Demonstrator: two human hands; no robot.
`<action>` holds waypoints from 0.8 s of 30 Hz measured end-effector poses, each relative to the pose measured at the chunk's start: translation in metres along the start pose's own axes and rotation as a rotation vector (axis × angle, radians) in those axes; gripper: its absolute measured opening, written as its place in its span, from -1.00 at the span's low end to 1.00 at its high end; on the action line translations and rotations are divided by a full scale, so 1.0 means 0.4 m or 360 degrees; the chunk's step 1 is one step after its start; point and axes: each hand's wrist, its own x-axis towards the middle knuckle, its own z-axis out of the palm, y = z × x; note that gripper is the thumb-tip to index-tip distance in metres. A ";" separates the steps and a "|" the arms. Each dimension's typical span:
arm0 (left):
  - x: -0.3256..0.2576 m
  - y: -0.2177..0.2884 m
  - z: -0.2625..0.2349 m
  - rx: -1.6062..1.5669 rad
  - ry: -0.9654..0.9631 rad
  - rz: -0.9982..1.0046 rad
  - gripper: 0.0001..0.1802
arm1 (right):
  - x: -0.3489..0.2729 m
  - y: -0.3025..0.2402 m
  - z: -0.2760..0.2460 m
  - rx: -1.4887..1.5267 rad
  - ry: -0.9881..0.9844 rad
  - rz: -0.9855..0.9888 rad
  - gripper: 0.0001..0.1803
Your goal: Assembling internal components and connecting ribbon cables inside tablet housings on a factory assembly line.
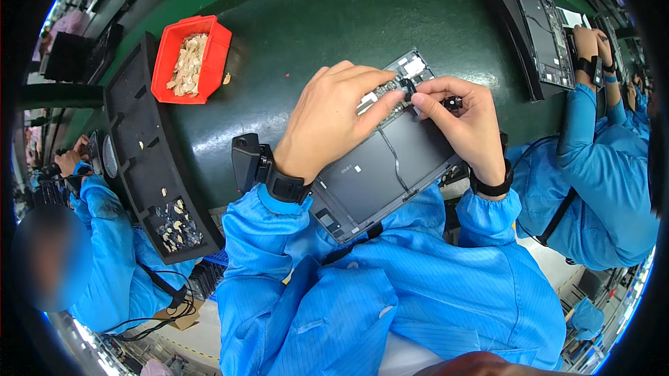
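Observation:
A dark grey laptop casing (pixel 380 174) lies tilted before me, its circuit board (pixel 415 66) along the far edge. My left hand (pixel 331 114) reaches over the board, with its thumb and forefinger closed at a small black part (pixel 408 87). From the other side my right hand (pixel 465 114) pinches the same part between thumb and forefinger. Its exact kind is hidden by the fingertips. A thin dark cable (pixel 394 156) crosses the casing. Both wrists wear black straps, and a boxy black device (pixel 247 160) sits at the left one.
A red bin (pixel 224 45) holds pale scraps on the green table (pixel 293 20). Left of me stands a long black tray (pixel 139 146) with small dark and pale pieces at its near end. Another opened laptop casing (pixel 540 27) stands at the right, beside a co-worker. Another person sits at left.

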 end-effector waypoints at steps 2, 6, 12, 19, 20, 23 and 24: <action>0.005 0.010 -0.004 -0.0147 0.0015 -0.0105 -0.81 | -0.006 -0.013 0.012 0.0093 0.0001 0.0073 -0.84; 0.002 0.003 -0.003 -0.0096 -0.0032 -0.0087 -0.79 | -0.003 -0.019 0.029 0.0181 0.0004 0.0095 -0.84; -0.006 -0.013 0.018 0.0138 0.0091 0.0058 -0.83 | 0.000 -0.037 0.017 -0.0118 0.0190 0.0165 -0.83; -0.009 -0.019 0.030 -0.0107 0.0019 -0.0046 -0.84 | -0.003 -0.039 0.034 -0.0016 0.0171 0.0188 -0.82; -0.007 -0.016 0.030 -0.0108 0.0016 -0.0048 -0.84 | -0.004 -0.038 0.033 -0.0028 0.0161 0.0216 -0.81; -0.004 -0.010 0.033 -0.0124 0.0073 -0.0101 -0.84 | -0.008 -0.036 0.028 -0.0074 0.0128 0.0241 -0.81; -0.005 -0.019 0.038 -0.0101 0.0120 -0.0066 -0.84 | -0.009 -0.036 0.026 -0.0106 0.0106 0.0234 -0.81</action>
